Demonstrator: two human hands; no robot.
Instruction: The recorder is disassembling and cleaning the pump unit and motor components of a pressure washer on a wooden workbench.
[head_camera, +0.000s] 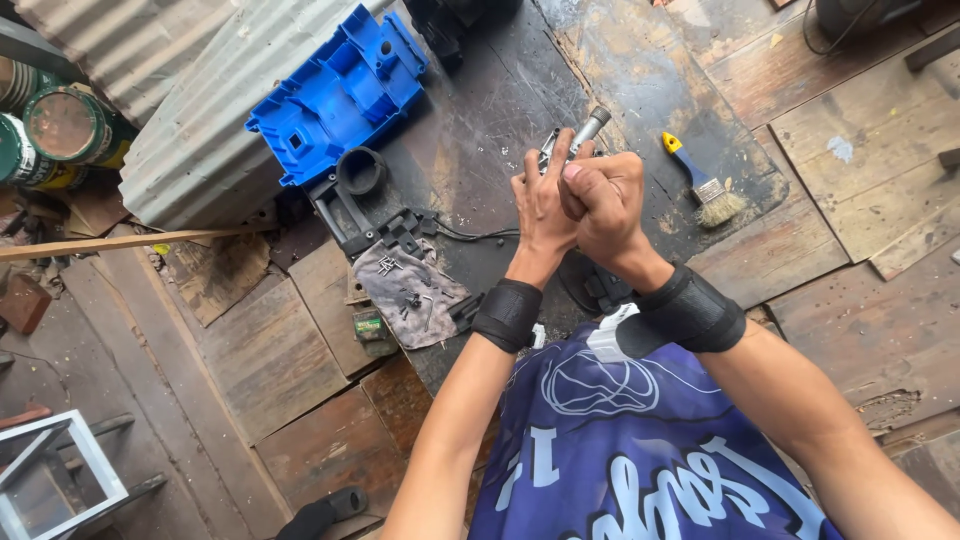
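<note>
Both my hands meet over the dark workbench (470, 130) and hold one small grey metal part (585, 130) with a round shaft sticking up to the right. My left hand (540, 205) grips its lower side, thumb up along it. My right hand (603, 200) is wrapped around it from the right. Much of the part is hidden by my fingers. Black bands sit on both wrists.
A blue plastic housing (340, 95) lies at the upper left, with black parts (360, 195) below it. A grey rag (412, 292) carries several small screws. A paintbrush (703, 185) with a blue and yellow handle lies right of my hands. Paint cans (60, 130) stand far left.
</note>
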